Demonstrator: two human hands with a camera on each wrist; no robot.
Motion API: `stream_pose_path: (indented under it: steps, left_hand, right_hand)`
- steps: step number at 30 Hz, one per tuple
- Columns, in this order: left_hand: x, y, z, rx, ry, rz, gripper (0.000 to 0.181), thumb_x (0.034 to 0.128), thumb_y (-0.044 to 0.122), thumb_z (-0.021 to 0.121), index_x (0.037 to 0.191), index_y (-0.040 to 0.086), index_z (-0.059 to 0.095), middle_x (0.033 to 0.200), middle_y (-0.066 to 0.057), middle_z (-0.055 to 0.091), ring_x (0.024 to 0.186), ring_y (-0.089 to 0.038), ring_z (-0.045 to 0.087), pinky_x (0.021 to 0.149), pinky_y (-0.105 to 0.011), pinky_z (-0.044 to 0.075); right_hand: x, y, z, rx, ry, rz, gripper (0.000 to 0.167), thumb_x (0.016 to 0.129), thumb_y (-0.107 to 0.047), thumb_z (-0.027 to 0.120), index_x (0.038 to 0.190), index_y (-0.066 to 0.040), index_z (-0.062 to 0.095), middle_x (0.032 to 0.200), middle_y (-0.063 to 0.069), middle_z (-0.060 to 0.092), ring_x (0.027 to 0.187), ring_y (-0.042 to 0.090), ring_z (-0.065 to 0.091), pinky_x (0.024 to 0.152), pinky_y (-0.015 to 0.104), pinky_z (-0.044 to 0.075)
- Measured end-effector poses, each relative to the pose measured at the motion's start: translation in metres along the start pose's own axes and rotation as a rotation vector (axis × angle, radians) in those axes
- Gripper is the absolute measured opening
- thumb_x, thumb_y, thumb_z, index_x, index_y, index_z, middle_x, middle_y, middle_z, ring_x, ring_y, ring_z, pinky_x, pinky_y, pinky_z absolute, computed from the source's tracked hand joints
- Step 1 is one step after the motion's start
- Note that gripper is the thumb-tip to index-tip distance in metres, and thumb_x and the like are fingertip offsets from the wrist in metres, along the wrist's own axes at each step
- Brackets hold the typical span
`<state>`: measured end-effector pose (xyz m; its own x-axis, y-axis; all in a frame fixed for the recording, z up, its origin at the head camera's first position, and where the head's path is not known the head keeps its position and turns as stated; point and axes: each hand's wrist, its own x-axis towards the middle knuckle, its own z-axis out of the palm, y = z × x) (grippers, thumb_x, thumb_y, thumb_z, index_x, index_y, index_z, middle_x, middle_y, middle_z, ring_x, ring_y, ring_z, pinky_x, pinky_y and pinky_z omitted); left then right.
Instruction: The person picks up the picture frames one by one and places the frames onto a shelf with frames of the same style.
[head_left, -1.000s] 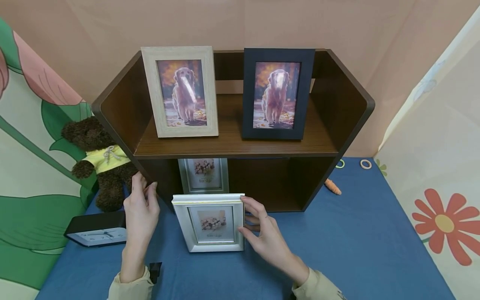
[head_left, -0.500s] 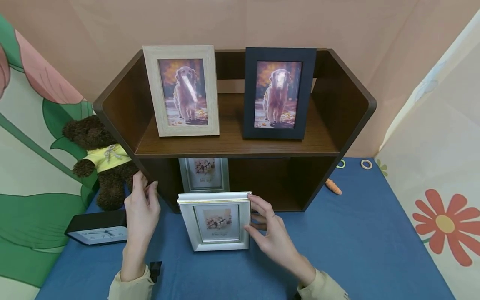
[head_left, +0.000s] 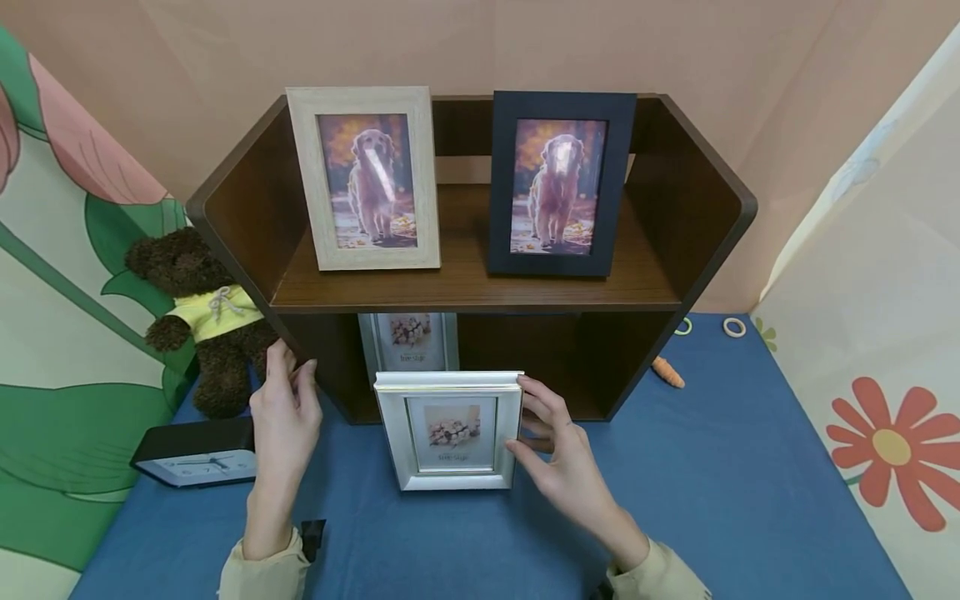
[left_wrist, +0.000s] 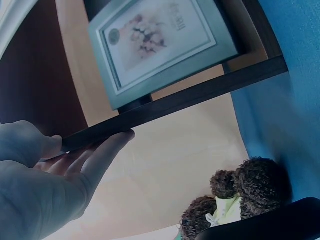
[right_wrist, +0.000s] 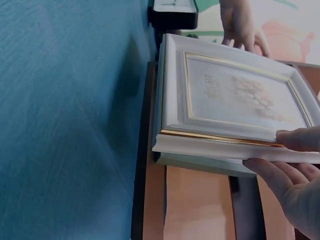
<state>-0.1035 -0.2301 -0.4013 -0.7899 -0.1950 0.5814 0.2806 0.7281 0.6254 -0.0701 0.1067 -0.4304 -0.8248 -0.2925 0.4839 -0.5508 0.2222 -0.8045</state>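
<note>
My right hand [head_left: 562, 467] holds a white picture frame [head_left: 456, 481] with a gold line by its right edge, thumb on the front and fingers behind. The frame is raised in front of the lower compartment of a dark brown shelf [head_left: 480, 292]. With thumb and fingers on either side, my left hand [left_wrist: 55, 175] grips the front edge of the shelf's left side panel. Inside the lower compartment, to the left, stands a silvery-green picture frame [left_wrist: 165, 75]; in the head view the white one partly hides it.
A cream picture frame [head_left: 363, 260] and a black picture frame [head_left: 551, 265] stand on the upper board. At left are a brown teddy bear [head_left: 225, 358] and a black clock [head_left: 195, 450]. A toy carrot [head_left: 667, 372] and two rings lie right of the shelf on the blue cloth [head_left: 735, 483].
The white picture frame has moved right and a little away from me, toward the shelf, along with my right hand. My left hand stays on the side panel.
</note>
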Motion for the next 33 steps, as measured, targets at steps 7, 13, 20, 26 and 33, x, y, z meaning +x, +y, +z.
stream_pose_path:
  steps: [7, 13, 20, 26, 33]
  left_hand:
    - [0.001, 0.001, 0.000, 0.000, -0.003, 0.004, 0.037, 0.1076, -0.009, 0.054, 0.144, -0.011, 0.049, 0.139, -0.032, 0.064, 0.109, -0.050, 0.072, 0.082, -0.063, 0.058]
    - [0.001, -0.001, 0.001, 0.009, 0.000, 0.011, 0.037, 0.1084, -0.007, 0.055, 0.144, -0.010, 0.050, 0.139, -0.031, 0.065, 0.093, -0.048, 0.075, 0.078, -0.030, 0.059]
    - [0.000, 0.000, 0.001, -0.006, 0.000, 0.023, 0.037, 0.1082, -0.007, 0.054, 0.145, -0.010, 0.049, 0.139, -0.034, 0.064, 0.084, -0.049, 0.075, 0.076, 0.001, 0.034]
    - [-0.001, -0.001, 0.001, -0.002, 0.003, 0.019, 0.037, 0.1078, -0.008, 0.055, 0.144, -0.010, 0.049, 0.138, -0.034, 0.064, 0.087, -0.050, 0.075, 0.076, 0.001, 0.033]
    - [-0.001, 0.000, 0.000, 0.001, 0.004, 0.012, 0.037, 0.1080, -0.007, 0.055, 0.144, -0.010, 0.049, 0.138, -0.033, 0.064, 0.093, -0.050, 0.075, 0.076, 0.001, 0.035]
  right_hand:
    - [0.004, 0.001, -0.010, -0.013, 0.032, -0.013, 0.096, 0.083, 0.026, 0.077, 0.162, -0.006, 0.032, 0.143, 0.030, 0.062, 0.112, 0.042, 0.074, 0.082, 0.044, 0.065]
    - [0.008, 0.010, -0.021, -0.032, 0.051, -0.005, 0.099, 0.084, 0.025, 0.076, 0.165, -0.010, 0.031, 0.146, 0.028, 0.060, 0.113, 0.040, 0.074, 0.080, 0.042, 0.065]
    - [0.011, 0.017, -0.035, -0.078, 0.087, 0.041, 0.100, 0.086, 0.023, 0.076, 0.166, -0.016, 0.030, 0.147, 0.027, 0.060, 0.111, 0.039, 0.075, 0.081, 0.044, 0.065]
    - [0.020, 0.019, -0.047, -0.113, 0.114, 0.073, 0.099, 0.088, 0.022, 0.074, 0.167, -0.018, 0.030, 0.149, 0.027, 0.058, 0.113, 0.042, 0.073, 0.083, 0.049, 0.064]
    - [0.032, 0.022, -0.058, -0.153, 0.133, 0.097, 0.096, 0.092, 0.019, 0.073, 0.167, -0.020, 0.028, 0.150, 0.026, 0.057, 0.117, 0.044, 0.071, 0.086, 0.055, 0.062]
